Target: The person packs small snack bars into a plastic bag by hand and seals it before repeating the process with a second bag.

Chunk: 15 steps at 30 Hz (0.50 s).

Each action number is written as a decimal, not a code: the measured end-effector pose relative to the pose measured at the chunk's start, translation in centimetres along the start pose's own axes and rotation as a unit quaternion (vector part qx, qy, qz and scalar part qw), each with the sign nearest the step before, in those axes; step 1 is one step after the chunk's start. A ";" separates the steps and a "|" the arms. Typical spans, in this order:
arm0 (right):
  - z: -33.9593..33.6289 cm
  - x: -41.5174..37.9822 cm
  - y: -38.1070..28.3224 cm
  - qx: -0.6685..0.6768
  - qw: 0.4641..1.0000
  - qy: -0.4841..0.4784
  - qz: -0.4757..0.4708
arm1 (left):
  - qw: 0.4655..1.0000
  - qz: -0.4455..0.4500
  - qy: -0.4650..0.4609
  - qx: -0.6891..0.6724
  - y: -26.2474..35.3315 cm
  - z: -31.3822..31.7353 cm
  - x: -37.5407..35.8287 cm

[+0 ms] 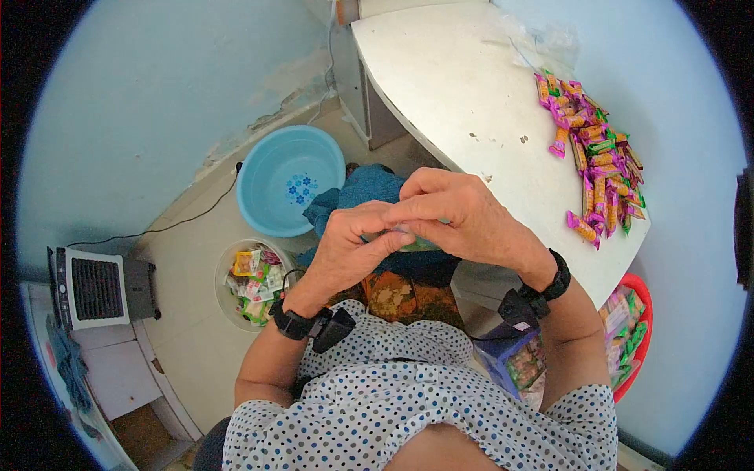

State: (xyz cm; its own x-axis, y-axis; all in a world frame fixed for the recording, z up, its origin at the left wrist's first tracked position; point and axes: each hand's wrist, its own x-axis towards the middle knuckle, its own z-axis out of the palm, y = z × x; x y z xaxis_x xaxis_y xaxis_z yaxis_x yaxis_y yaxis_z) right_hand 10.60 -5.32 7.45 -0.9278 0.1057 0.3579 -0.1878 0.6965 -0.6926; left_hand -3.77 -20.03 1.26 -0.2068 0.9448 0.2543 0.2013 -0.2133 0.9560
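Both hands meet above the lap, in the middle of the view. My left hand [357,243] has its thumb and fingers pinched together. My right hand [455,216] is closed against it, fingertips touching the left ones. Between them shows a bit of clear, greenish plastic packet [418,245], mostly hidden by the fingers and partly seen below the right hand. Dark bands with small devices are strapped on both wrists. A blue cloth [365,186] lies behind the hands.
A white table [440,63] at the upper right bears a pile of purple-wrapped snacks [601,169]. A blue basin [255,184] and a bin of wrappers [259,286] stand left. A red basket [646,314] and purple crate [503,357] hold packets at the right.
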 end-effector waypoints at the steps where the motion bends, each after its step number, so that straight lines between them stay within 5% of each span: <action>1: 0.0 0.0 -0.1 -0.005 1.000 0.003 0.000 | 1.000 -0.002 -0.001 -0.006 0.0 0.0 0.1; 15: 0.7 0.4 -1.2 0.014 0.997 0.011 0.069 | 1.000 0.024 0.007 0.015 -0.2 -0.2 -0.2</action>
State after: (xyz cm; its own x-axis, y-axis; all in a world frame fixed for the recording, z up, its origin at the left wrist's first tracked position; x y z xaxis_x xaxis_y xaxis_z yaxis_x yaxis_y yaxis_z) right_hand 10.18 -6.59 7.96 -0.9378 0.2153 0.2723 -0.0689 0.6535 -0.7538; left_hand -3.97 -20.21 1.03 -0.2088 0.9304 0.3014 0.2397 -0.2501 0.9381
